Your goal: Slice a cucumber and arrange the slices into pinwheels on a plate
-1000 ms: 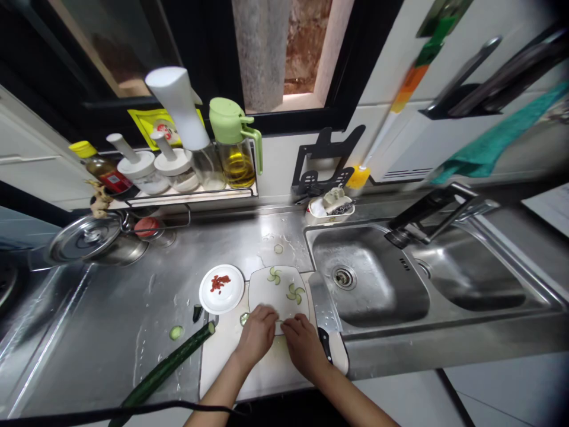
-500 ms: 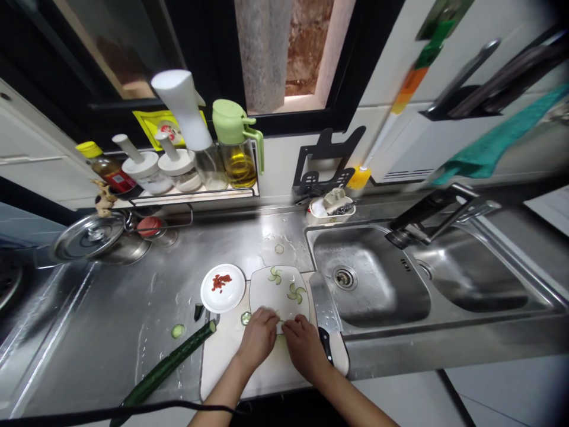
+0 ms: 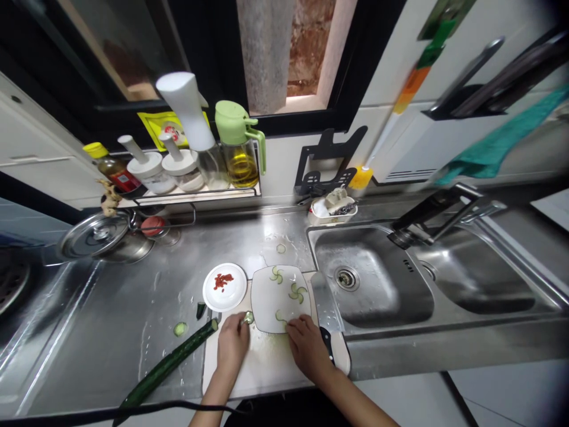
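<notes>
My left hand (image 3: 233, 339) is at the left of the cutting board (image 3: 262, 370), its fingers closed at a small stack of cucumber slices (image 3: 248, 318). My right hand (image 3: 310, 349) rests by the near right edge of a squarish white plate (image 3: 265, 299), fingertips pinched on a thin piece of cucumber at the rim. Two pinwheels of curved cucumber slices, one at the top (image 3: 276, 274) and one at the right (image 3: 297, 293), lie on the plate. Nearer me is a partial curve of slices (image 3: 280, 316). A knife (image 3: 326, 305) lies right of the plate, its black handle partly behind my right hand.
A round white plate (image 3: 237, 296) holds red bits (image 3: 222, 280). The long cucumber (image 3: 171, 362) lies at the left, near a cut end (image 3: 201, 309) and a loose slice (image 3: 180, 328). A double sink (image 3: 373, 273) is at the right; bottles and an oil jug (image 3: 240, 148) stand behind.
My left hand has moved left from the white plate to the stack of cucumber slices. My right hand stays at the plate's near edge, where curved slices now show.
</notes>
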Demonstrator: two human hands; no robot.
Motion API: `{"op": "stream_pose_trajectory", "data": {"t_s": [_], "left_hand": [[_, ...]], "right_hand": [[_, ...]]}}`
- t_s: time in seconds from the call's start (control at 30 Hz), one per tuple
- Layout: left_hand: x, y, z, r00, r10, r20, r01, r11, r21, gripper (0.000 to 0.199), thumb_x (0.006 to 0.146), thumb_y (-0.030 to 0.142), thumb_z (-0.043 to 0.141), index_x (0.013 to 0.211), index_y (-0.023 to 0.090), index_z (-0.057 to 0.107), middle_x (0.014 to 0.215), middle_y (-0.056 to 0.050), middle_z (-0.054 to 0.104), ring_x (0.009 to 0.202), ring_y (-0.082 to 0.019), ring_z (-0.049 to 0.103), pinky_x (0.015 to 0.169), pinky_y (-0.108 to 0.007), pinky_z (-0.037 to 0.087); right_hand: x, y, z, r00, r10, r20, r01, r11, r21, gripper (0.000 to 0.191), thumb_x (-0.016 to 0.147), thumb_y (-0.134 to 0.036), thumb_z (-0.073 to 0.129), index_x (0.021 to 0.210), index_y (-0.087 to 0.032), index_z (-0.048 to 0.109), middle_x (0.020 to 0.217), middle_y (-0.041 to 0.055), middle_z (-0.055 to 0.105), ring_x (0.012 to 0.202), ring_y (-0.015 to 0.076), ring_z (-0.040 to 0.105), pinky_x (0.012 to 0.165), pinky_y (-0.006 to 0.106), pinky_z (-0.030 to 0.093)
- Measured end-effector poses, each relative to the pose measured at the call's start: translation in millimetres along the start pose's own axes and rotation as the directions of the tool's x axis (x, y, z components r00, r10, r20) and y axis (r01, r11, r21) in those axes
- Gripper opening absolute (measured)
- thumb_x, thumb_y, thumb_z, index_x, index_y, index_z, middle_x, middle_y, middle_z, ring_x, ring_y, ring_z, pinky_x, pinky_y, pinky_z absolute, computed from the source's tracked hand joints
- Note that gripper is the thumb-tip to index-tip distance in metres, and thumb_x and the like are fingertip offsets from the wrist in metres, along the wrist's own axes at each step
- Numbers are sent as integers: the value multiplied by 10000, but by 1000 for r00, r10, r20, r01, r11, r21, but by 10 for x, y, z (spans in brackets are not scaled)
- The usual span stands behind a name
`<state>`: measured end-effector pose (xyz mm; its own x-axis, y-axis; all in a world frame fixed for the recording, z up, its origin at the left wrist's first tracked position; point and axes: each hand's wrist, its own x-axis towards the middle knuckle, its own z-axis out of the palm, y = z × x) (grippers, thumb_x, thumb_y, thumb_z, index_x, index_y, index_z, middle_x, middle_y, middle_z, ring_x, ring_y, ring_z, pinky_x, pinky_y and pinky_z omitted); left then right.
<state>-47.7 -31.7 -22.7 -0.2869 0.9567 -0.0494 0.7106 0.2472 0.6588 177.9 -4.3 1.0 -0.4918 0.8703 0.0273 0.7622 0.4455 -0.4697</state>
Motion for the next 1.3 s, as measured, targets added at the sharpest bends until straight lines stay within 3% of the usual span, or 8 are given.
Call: {"op": "stream_pose_trajectory", "data": {"t_s": [0.27, 0.7, 0.93, 1.1, 1.3], "left_hand": [[29, 26, 33, 999, 8, -37, -7, 999, 35, 299, 806, 217, 423, 973, 165, 665, 920, -103, 681, 891, -231, 624, 824, -365, 480], [166, 70, -28, 998, -57, 17, 56, 998, 34, 181, 748, 208, 441, 717, 185, 618, 716, -40, 636, 710, -184, 583, 695, -297, 443], [118, 51, -89, 991, -107, 74, 117, 983, -140, 185, 752, 321, 483, 740, 179, 601, 607, 12, 568, 559, -134, 509, 589, -243, 411], [108, 50, -182, 982, -145, 122, 173, 948, -266, 225, 740, 372, 527, 756, 168, 621, 576, 28, 519, 551, -111, 469, 568, -215, 385], [186, 306, -259, 951, -113, 287, 232, 877, -422, 223, 719, 354, 577, 773, 146, 640, 604, 24, 517, 569, -94, 437, 562, -203, 348]], "right_hand": [[1, -23, -23, 1000, 16, -12, -16, 999, 34, 222, 836, -115, 498, 952, -201, 667, 988, 56, 632, 1016, 229, 457, 894, 346, 395], [30, -23, -50, 1000, 11, -23, -10, 999, 53, 209, 830, -108, 493, 914, -191, 665, 956, 64, 627, 984, 224, 462, 907, 353, 388], [89, -41, -44, 997, -12, -70, 19, 995, 100, 220, 831, -93, 475, 900, -184, 663, 918, 70, 623, 939, 217, 470, 898, 369, 392], [175, -79, -45, 999, 15, -39, -7, 982, 189, 207, 810, -94, 486, 875, -182, 662, 878, 64, 626, 925, 219, 481, 865, 368, 407], [361, -148, -36, 997, 66, -44, -44, 918, 394, 224, 789, -134, 505, 943, -184, 659, 910, 70, 647, 924, 218, 533, 850, 370, 424]]}}
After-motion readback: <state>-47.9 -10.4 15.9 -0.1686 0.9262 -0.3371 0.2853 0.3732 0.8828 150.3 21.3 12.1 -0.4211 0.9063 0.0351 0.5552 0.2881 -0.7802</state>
